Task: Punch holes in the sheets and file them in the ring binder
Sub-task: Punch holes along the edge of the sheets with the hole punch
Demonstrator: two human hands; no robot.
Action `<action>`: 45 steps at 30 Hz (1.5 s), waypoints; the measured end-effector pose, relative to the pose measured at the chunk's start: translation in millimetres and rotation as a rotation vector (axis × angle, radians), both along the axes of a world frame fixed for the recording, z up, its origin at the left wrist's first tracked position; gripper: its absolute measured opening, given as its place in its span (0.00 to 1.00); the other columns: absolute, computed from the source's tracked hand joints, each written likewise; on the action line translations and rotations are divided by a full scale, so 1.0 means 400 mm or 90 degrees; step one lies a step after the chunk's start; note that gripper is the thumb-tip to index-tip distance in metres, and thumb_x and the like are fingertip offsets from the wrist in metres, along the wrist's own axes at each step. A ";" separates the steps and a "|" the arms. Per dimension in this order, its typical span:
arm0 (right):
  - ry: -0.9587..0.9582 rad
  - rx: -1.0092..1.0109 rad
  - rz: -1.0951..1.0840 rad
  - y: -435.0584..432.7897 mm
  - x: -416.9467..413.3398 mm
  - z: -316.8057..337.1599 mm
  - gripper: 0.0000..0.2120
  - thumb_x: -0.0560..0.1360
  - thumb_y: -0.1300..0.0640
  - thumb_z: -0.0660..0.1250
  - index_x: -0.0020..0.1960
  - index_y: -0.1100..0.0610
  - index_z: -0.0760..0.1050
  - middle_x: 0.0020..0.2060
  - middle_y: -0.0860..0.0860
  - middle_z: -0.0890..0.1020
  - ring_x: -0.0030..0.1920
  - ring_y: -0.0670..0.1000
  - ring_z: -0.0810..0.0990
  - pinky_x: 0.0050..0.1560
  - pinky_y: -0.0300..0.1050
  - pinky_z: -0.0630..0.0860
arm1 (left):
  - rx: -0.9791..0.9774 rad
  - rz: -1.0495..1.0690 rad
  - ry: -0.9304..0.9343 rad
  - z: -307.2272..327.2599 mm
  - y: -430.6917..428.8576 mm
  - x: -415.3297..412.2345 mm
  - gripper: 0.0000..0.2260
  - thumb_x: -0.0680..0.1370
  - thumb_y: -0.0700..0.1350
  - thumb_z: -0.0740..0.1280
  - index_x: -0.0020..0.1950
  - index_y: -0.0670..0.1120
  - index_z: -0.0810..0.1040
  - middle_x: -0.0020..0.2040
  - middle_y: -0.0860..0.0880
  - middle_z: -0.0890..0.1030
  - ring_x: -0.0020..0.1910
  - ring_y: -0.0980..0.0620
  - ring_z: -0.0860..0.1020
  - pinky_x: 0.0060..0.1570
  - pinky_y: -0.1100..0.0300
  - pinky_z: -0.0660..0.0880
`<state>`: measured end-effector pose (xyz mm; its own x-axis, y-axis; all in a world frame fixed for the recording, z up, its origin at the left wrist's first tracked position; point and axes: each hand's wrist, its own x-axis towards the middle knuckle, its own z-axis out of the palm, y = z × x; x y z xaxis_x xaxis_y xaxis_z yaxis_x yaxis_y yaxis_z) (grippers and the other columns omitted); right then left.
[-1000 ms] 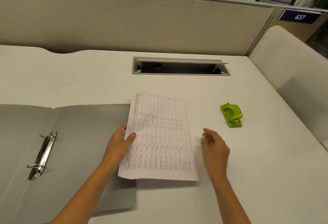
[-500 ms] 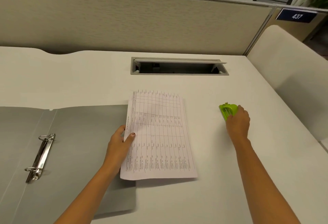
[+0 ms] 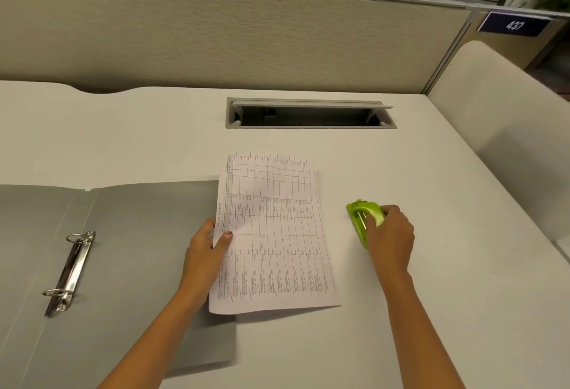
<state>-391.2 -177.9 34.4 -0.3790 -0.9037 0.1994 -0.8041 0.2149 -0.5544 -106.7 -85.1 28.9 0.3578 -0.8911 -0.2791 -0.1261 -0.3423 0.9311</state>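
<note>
Since a moment ago the right hand point(image 3: 390, 234) is bringing the green hole punch point(image 3: 362, 219) in from the right side of the desk point(image 3: 447, 296) toward the sheets point(image 3: 274, 234), its fingers curled round the punch's body. Meanwhile the left hand point(image 3: 206, 249) is pinching the sheets' left edge, thumb on top, as they are lying mid-desk, overlapping the right cover of the open ring binder point(image 3: 138, 249) by the left edge. Nothing is looking punched or filed yet: the rings point(image 3: 69, 268) are sitting bare, so both steps are still waiting.

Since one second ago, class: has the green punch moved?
Yes. The punch, gripped by the right hand, has slid left toward the sheets and nearer the person, judged against the cable slot.
</note>
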 end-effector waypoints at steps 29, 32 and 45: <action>-0.759 0.205 0.062 0.085 0.019 0.049 0.09 0.71 0.62 0.72 0.49 0.60 0.75 0.45 0.61 0.82 0.41 0.58 0.82 0.40 0.49 0.81 | -0.035 -0.011 0.044 0.018 0.031 0.029 0.09 0.79 0.45 0.63 0.53 0.60 0.73 0.50 0.54 0.83 0.43 0.51 0.84 0.41 0.53 0.81; -0.771 0.207 0.062 0.086 0.020 0.053 0.08 0.72 0.62 0.71 0.49 0.60 0.75 0.46 0.61 0.82 0.43 0.59 0.82 0.38 0.48 0.81 | -0.038 -0.015 0.040 0.017 0.032 0.029 0.09 0.79 0.45 0.63 0.56 0.58 0.73 0.52 0.51 0.84 0.45 0.49 0.84 0.46 0.46 0.81; -0.798 0.212 0.068 0.090 0.021 0.046 0.08 0.72 0.62 0.71 0.48 0.60 0.75 0.46 0.60 0.82 0.42 0.58 0.82 0.38 0.48 0.82 | -0.048 -0.026 0.021 0.022 0.031 0.015 0.11 0.80 0.45 0.63 0.55 0.62 0.73 0.50 0.55 0.83 0.44 0.51 0.84 0.45 0.48 0.81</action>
<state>-382.7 -141.8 52.6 -0.0656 -0.8778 -0.4745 0.1975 0.4546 -0.8685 -100.7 -72.9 37.6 0.3130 -0.9233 -0.2224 -0.1065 -0.2669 0.9578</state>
